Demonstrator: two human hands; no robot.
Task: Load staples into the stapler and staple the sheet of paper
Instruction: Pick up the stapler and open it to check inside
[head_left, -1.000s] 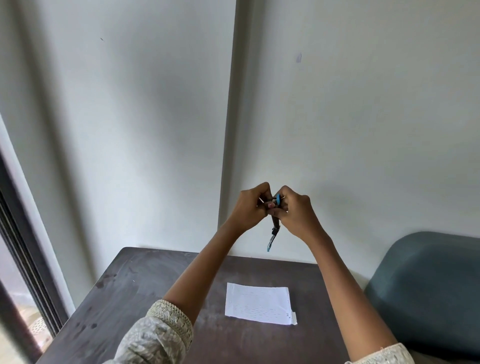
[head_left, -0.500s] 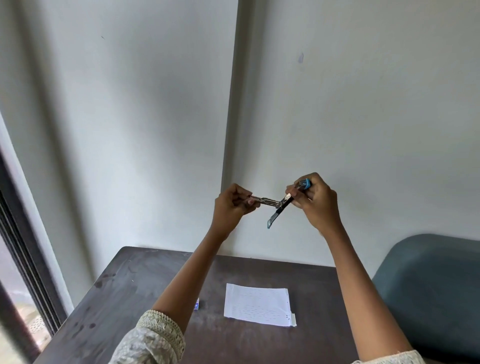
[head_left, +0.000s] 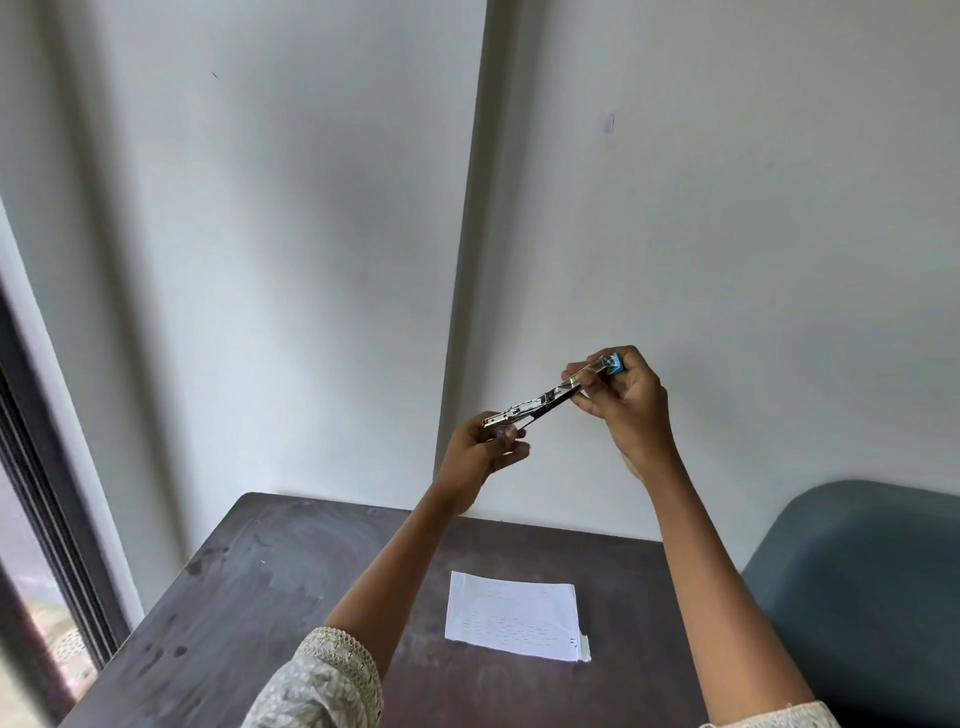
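Observation:
A small metal stapler (head_left: 540, 402) with a blue end is held up in the air in front of the wall, opened out into a long slanted line. My right hand (head_left: 626, 402) grips its upper, blue end. My left hand (head_left: 485, 452) pinches near its lower metal tip; whether staples are between those fingers is too small to tell. Below, a white sheet of paper (head_left: 514, 616) lies flat on the dark wooden table (head_left: 249, 597).
A grey-blue chair back (head_left: 867, 587) stands at the right of the table. A dark window frame (head_left: 47, 545) runs down the left side. The wall corner is right behind the table's far edge.
Both hands started pressed together on the folded stapler. They pulled apart, the stapler swung open into a straight line, and my left hand dropped lower at its metal tip.

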